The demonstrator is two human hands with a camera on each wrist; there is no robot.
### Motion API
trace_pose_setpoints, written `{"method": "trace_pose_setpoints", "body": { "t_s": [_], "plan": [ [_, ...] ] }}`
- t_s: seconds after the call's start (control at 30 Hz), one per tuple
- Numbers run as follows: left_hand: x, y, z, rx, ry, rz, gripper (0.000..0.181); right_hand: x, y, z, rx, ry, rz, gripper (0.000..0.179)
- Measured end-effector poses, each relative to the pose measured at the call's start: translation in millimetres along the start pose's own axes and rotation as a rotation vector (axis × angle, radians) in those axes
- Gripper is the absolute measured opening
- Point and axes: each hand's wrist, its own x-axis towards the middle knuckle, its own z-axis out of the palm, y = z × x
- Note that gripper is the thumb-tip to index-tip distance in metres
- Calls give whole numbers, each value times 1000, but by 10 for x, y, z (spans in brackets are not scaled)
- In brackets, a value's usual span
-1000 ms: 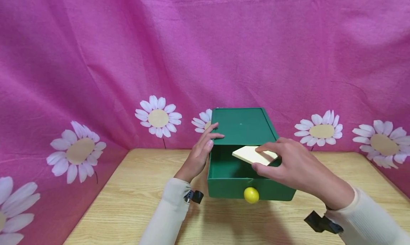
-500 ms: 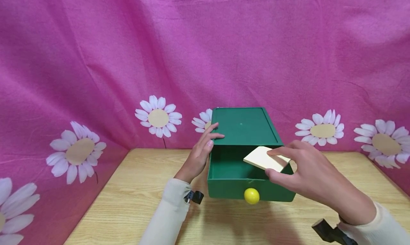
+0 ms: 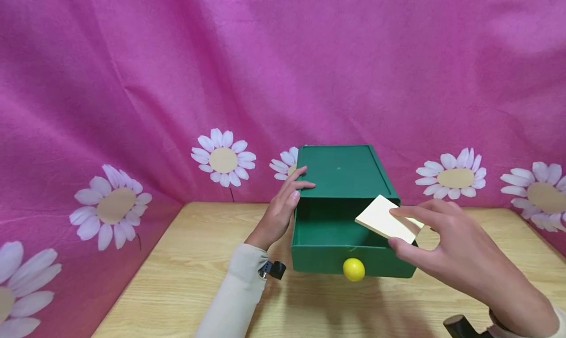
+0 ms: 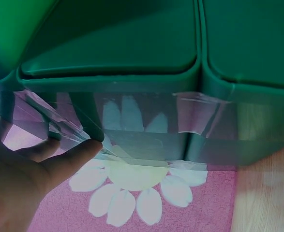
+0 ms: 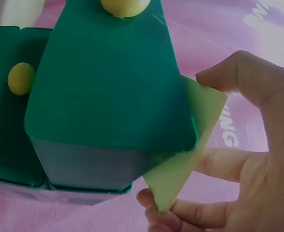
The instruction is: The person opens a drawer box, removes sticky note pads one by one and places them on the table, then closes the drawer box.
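Observation:
A green drawer cabinet (image 3: 340,168) stands on the table with its upper drawer (image 3: 316,258) pulled out toward me. That drawer's front carries a round yellow knob (image 3: 353,269). My right hand (image 3: 460,247) pinches a pale yellow sticky note pad (image 3: 382,215) between thumb and fingers, tilted over the drawer's right side. In the right wrist view, the drawer partly hides the pad (image 5: 207,104). My left hand (image 3: 278,212) rests on the cabinet's left side and top edge, fingers extended. The left wrist view shows its fingers (image 4: 74,162) touching the clear film on the cabinet.
A second yellow knob (image 5: 21,79) on another green drawer front shows in the right wrist view. The wooden table (image 3: 177,284) extends around the cabinet. Behind and to the sides hangs a pink cloth (image 3: 283,72) with white daisies.
My right hand has drawn the sticky note pad rightward and toward me, from the drawer's interior to its right edge. My left hand has stayed on the cabinet. The head view has shifted slightly.

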Motion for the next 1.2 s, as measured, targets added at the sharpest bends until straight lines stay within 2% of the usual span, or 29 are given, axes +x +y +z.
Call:
{"method": "trace_pose_setpoints", "body": {
  "t_s": [0.1,0.27,0.5,0.73,0.83,1.03,1.2],
  "plan": [
    [18,-69,17,22,0,4,39,-52,40,-21,13,15,29,45],
    [32,-288,24,41,4,28,41,-125,109,-46,1,26,65,45],
    [19,77,8,0,-6,-7,39,-201,229,-106,-6,27,95,48],
    [15,69,22,5,-4,-7,38,-238,374,-127,-18,31,124,52],
    [23,38,35,-6,-1,-4,39,-235,443,-155,-19,24,135,55],
    [43,-211,42,21,5,16,39,-224,599,-211,-12,31,144,68],
    [31,-318,31,40,7,20,40,-208,712,-182,-33,59,123,63]
  ]
}}
